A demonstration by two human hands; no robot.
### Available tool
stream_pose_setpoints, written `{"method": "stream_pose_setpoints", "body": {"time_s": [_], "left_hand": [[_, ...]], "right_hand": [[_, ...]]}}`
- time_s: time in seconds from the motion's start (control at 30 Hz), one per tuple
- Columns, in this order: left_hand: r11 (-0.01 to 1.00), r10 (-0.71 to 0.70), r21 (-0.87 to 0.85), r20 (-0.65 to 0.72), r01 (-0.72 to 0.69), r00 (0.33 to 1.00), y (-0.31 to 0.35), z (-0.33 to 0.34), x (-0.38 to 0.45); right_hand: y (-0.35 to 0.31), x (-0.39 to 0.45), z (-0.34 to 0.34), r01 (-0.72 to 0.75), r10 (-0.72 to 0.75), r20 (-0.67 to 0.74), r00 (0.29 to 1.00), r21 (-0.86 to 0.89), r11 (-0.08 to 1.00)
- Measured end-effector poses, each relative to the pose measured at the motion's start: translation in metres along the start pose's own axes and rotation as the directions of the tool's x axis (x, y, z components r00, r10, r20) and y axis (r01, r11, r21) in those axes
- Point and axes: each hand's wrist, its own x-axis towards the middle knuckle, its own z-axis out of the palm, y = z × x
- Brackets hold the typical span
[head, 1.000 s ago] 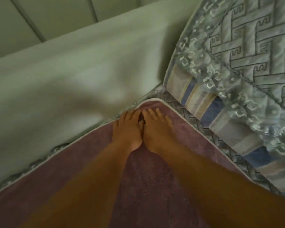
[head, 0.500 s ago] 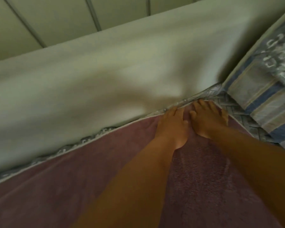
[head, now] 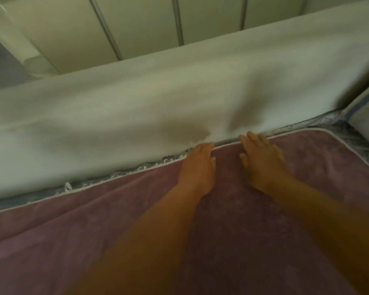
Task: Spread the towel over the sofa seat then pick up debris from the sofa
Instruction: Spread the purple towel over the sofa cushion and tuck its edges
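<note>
A mauve towel (head: 254, 220) with a pale piped edge lies flat over the sofa seat and fills the lower part of the view. My left hand (head: 197, 169) rests palm down on it, fingertips at its far edge against the sofa back. My right hand (head: 261, 158) lies flat beside it, a small gap between the two, fingers slightly spread near the same edge. Neither hand holds anything. No debris shows on the towel.
The pale sofa backrest (head: 136, 116) runs across the middle, with a dark stain (head: 190, 130). A patterned grey seat cover (head: 124, 175) peeks out along the towel's far edge. A striped cushion (head: 366, 116) sits at the right. A panelled wall (head: 136, 24) stands behind.
Both hands have slid left along the towel's far edge, away from its right corner, and have drawn apart. The view has swung left, so the cushion is nearly out of frame.
</note>
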Motion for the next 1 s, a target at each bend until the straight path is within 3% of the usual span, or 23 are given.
{"method": "stream_pose_setpoints", "body": {"time_s": [0.4,0.53,0.77,0.87,1.0], "left_hand": [[0.991,-0.118,-0.074,-0.136,0.109,0.984,-0.085,-0.067,-0.054],[0.986,-0.165,-0.032,-0.199,0.162,0.966,-0.14,-0.1,-0.08],[0.925,-0.341,0.068,-0.285,0.373,0.896,-0.274,-0.174,-0.134],[0.903,-0.374,0.127,-0.233,0.41,0.897,-0.319,-0.197,-0.153],[0.923,-0.327,0.184,-0.089,0.339,0.941,-0.365,-0.208,-0.171]], "right_hand": [[-0.151,-0.018,0.015,0.173,-0.162,-0.066,0.985,0.229,0.958],[-0.214,-0.029,0.031,0.25,-0.243,-0.057,0.968,0.261,0.932],[-0.346,-0.043,0.074,0.367,-0.379,-0.001,0.926,0.244,0.898],[-0.391,-0.044,0.096,0.385,-0.399,0.009,0.917,0.239,0.891],[-0.43,-0.045,0.132,0.368,-0.399,0.085,0.913,0.246,0.897]]}}
